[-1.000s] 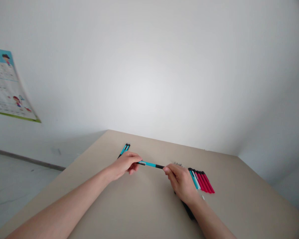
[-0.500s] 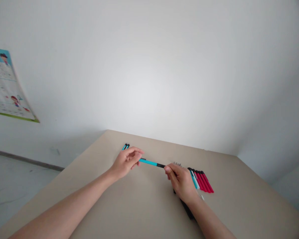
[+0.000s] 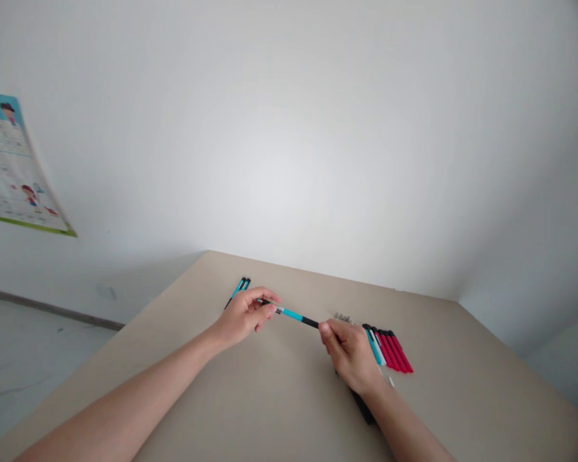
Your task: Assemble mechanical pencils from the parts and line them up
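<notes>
Between my hands a blue and black pen is held up over the table, slanting down to the right. My left hand pinches its clip end, where a small printed patch shows beside the thumb. My right hand is closed round the black grip end, and the tip is hidden in its fingers. Just beyond my left hand lie two blue and black pens, partly covered by it. Next to my right hand is a row of pens: a blue one, a white one and several red ones.
Small clear springs or coil-like parts lie behind my right hand. A black object is partly hidden under my right forearm. The beige table meets a white wall at its back edge. A poster hangs at left.
The pen has turned between my hands: its clip faced up before, and now a printed patch shows by my left thumb. My left fingers have shifted slightly. The pens on the table stay put.
</notes>
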`<state>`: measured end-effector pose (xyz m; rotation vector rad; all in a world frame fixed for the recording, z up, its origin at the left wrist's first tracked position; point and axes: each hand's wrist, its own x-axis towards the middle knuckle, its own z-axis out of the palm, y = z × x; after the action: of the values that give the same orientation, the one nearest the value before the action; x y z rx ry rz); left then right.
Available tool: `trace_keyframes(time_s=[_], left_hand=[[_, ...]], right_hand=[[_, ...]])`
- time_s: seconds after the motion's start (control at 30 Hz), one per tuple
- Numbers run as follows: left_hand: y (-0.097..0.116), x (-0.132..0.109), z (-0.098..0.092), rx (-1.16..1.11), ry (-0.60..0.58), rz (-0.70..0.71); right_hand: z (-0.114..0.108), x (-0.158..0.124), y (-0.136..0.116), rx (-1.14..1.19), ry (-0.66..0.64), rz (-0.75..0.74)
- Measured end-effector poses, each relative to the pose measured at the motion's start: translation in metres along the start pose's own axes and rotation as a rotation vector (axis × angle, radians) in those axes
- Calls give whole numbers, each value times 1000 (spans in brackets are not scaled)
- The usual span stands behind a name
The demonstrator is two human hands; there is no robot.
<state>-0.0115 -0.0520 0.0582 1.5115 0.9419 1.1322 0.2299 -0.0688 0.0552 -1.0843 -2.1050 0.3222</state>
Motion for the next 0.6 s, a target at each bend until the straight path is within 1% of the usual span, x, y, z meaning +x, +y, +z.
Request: trace_keyframes(time_s=[0.07,0.13,0.17,0.27,0.33,0.43,0.53,0.6], left_hand=[[1,0,0,13,9,11],[2,0,0,-12,1,-27],[1,0,0,-42,-5,-77],[-1,1,-1,-148,-53,-309],[-4,1,-2,-211,-92,-404],[-6,2,-3,-290,-89,-392],[-6,2,-1,-315,-55,-322],[-4,2,0,-302,-31,-252]], right_hand=[[0,0,0,-19,6,8],[0,0,0,-43,16,0],[-1,0,0,-55,23,-10],[-2,0,0,-84,49,-41],[-3,0,0,-93,51,-51],[-3,1,-1,-87,20,-63],[-1,0,-3,-67,3,-57],[0,-1,-4,-38,8,-27]])
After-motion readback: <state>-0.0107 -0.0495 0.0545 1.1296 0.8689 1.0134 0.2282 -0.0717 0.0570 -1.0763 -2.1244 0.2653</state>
